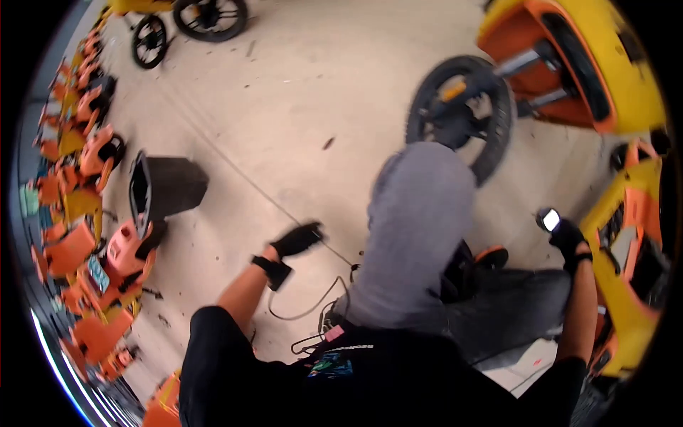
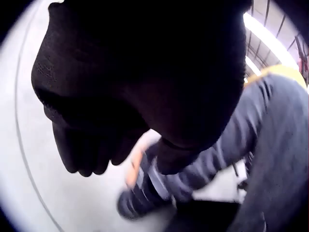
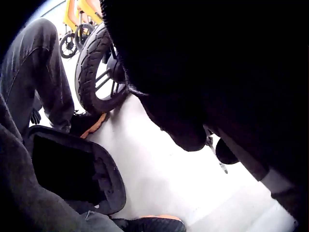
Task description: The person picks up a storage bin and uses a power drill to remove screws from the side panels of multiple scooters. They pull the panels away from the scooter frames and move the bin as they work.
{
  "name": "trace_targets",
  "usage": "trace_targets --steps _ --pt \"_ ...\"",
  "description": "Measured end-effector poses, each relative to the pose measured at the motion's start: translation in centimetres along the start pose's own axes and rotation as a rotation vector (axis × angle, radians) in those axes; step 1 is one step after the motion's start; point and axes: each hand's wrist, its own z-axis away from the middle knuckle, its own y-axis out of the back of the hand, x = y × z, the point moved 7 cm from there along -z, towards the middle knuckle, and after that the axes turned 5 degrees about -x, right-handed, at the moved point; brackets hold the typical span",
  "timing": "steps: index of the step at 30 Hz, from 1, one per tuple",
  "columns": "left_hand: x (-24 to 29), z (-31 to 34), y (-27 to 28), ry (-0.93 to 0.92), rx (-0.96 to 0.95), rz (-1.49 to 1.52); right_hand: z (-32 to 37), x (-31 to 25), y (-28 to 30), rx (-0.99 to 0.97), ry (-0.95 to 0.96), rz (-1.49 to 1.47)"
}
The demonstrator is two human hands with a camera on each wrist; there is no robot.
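My gloved left hand (image 1: 299,240) hangs over the floor beside my bent left leg (image 1: 420,220). In the left wrist view its fingers (image 2: 87,154) point down, loosely together, with nothing between them and the thumb. On the right, my gloved right hand (image 1: 567,238) is held out past my folded right leg, near a yellow and orange scooter (image 1: 633,235). At its fingertips it grips a small dark thing with a bright white face (image 1: 548,219); I cannot tell what it is. The right wrist view shows mostly the dark glove (image 3: 178,125), which hides the grip.
A black open container (image 3: 108,174) stands between my legs. Ahead is another scooter's front wheel (image 1: 459,124). A dark bin (image 1: 174,186) lies on its side at left, before rows of orange scooters (image 1: 99,327). A thin cable (image 1: 302,314) loops on the floor by my left leg.
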Motion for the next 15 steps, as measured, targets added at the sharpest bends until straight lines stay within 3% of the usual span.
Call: trace_targets --steps 1,2,5,11,15 --pt "2.2 -0.9 -6.6 -0.073 -0.126 0.18 0.2 -0.3 0.4 0.001 -0.038 -0.017" --pt "2.2 -2.8 -10.7 -0.132 -0.195 0.107 0.2 -2.0 1.2 0.005 -0.073 -0.033" --pt "2.9 -4.5 -17.5 -0.037 -0.333 0.004 0.7 -4.6 2.6 -0.005 0.0 -0.099" --pt "4.9 -8.6 -17.0 0.079 -0.287 -0.295 0.0 -5.9 3.0 -0.128 0.003 -0.191" --pt "6.0 -12.0 -16.3 0.111 -0.235 -0.438 -1.3 -5.7 1.2 -0.111 0.044 -0.118"
